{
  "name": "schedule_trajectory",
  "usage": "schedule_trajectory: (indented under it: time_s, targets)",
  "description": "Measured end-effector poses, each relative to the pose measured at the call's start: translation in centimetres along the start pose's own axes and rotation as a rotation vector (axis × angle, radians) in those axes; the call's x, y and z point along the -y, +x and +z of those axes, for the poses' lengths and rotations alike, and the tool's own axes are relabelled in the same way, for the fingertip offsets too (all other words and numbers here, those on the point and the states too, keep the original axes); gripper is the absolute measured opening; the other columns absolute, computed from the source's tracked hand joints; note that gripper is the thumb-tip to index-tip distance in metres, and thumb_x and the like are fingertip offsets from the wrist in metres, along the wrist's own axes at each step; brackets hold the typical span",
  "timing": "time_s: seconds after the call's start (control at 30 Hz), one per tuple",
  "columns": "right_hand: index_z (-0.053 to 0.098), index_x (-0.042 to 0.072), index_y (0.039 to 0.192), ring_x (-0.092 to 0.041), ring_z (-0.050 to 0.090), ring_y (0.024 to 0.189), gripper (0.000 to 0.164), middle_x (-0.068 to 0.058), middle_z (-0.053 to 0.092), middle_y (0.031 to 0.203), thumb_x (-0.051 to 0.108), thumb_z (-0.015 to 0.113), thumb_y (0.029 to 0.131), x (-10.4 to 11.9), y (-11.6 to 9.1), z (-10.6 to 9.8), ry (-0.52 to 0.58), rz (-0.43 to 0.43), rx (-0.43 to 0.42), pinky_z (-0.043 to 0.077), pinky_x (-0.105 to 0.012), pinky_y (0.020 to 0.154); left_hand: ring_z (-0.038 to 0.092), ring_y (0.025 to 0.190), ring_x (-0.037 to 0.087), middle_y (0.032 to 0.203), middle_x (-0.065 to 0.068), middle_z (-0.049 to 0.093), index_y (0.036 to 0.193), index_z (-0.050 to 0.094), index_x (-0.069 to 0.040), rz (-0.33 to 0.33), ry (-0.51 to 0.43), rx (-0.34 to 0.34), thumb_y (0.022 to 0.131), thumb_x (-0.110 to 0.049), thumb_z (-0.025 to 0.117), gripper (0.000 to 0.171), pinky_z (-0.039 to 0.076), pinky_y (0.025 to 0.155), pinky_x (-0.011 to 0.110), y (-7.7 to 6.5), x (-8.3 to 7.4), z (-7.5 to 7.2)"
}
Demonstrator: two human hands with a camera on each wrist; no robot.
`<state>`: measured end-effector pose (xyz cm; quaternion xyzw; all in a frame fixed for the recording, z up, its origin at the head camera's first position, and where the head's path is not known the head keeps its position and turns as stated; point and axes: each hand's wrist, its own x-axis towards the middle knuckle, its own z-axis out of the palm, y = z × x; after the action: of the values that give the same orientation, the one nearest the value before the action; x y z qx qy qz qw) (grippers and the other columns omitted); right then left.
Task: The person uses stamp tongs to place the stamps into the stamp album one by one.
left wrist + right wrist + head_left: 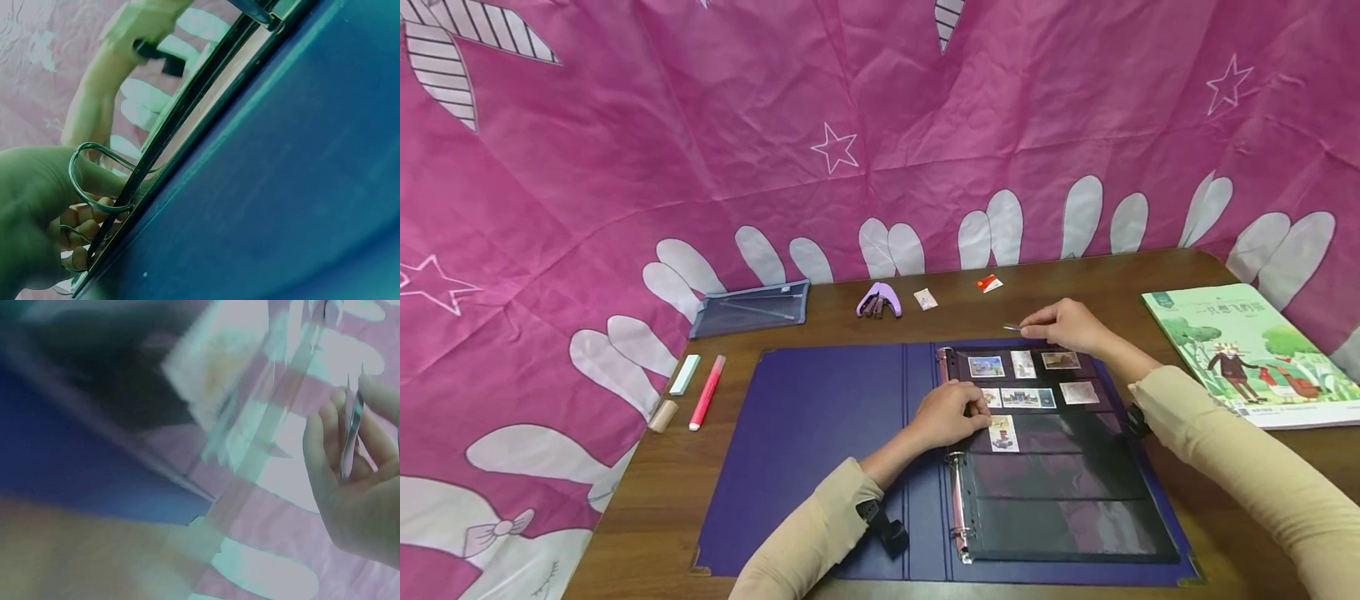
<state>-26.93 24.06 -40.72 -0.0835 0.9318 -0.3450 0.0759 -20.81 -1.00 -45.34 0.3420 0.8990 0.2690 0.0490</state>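
A purple ring binder lies spread flat, with a black stamp page on its right side. Stamps fill pockets in the two top rows, and one more stamp sits in the third row. At that stamp's left edge, my left hand rests on the page with loosely bent fingers; the wrist view shows it beside the metal binder rings. Above the page's top edge, my right hand pinches metal tweezers, tips pointing left in the head view. No stamp is visible between the tips.
Behind the binder lie a zip pouch, a purple tool with metal jaws, a small stamp-like paper and a red-and-white piece. A red marker and eraser-like block are left, a picture book right.
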Motion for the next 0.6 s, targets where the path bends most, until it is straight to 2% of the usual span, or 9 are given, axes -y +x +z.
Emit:
schedule_trajectory:
  time_s: [0.07,0.17,0.2,0.33,0.47,0.6]
  targets:
    - [0.070,0.003,0.105,-0.013,0.051,0.067,0.032,-0.015,0.070,0.090,0.029,0.063,0.087,-0.3,1.5,-0.1,-0.013,0.021,-0.070,0.039,-0.024,0.057,0.048,0.071,0.000,0.076,-0.010,0.063,0.076,0.067,-0.021,0.005,0.001,0.000,0.080,-0.027,0.071,0.008,0.035,0.063,0.011,-0.1,0.0,0.2]
    - [0.070,0.003,0.105,-0.017,0.049,0.069,0.032,-0.018,0.069,0.088,0.028,0.063,0.087,-0.4,3.6,0.2,-0.021,0.052,-0.125,0.038,-0.025,0.058,0.048,0.071,0.000,0.076,-0.009,0.064,0.076,0.067,-0.020,0.012,0.001,-0.001,0.080,-0.026,0.072,0.009,0.035,0.066,0.011,-0.2,0.0,0.3]
    - [0.070,0.004,0.105,-0.017,0.052,0.073,0.031,-0.017,0.070,0.093,0.028,0.063,0.087,-0.4,4.3,0.5,-0.037,0.050,-0.138,0.039,-0.025,0.061,0.048,0.071,0.000,0.076,-0.009,0.064,0.076,0.067,-0.020,0.012,0.005,-0.004,0.080,-0.026,0.072,0.009,0.035,0.066,0.011,-0.3,0.0,0.3]
    - [0.070,0.005,0.106,-0.026,0.063,0.086,0.031,-0.018,0.071,0.100,0.028,0.063,0.087,0.6,6.5,2.0,-0.082,0.037,-0.135,0.046,-0.033,0.073,0.048,0.071,0.000,0.076,-0.009,0.064,0.075,0.067,-0.020,0.014,0.013,-0.007,0.079,-0.026,0.072,0.009,0.034,0.065,0.010,-0.5,0.0,0.4]
    - [0.071,0.006,0.105,-0.034,0.063,0.096,0.028,-0.018,0.070,0.102,0.026,0.062,0.087,1.9,8.6,3.5,-0.150,0.010,-0.141,0.046,-0.045,0.085,0.047,0.070,-0.001,0.075,-0.011,0.064,0.075,0.068,-0.021,0.056,0.023,-0.016,0.080,-0.027,0.072,0.008,0.033,0.063,0.009,-0.5,0.0,0.3]
    - [0.071,0.006,0.104,-0.033,0.062,0.100,0.027,-0.015,0.070,0.104,0.025,0.061,0.088,3.3,11.4,4.8,-0.174,-0.024,-0.149,0.046,-0.046,0.089,0.048,0.070,0.000,0.075,-0.010,0.064,0.074,0.068,-0.020,0.075,0.023,-0.042,0.079,-0.026,0.072,0.008,0.033,0.063,0.009,-0.2,0.2,0.0]
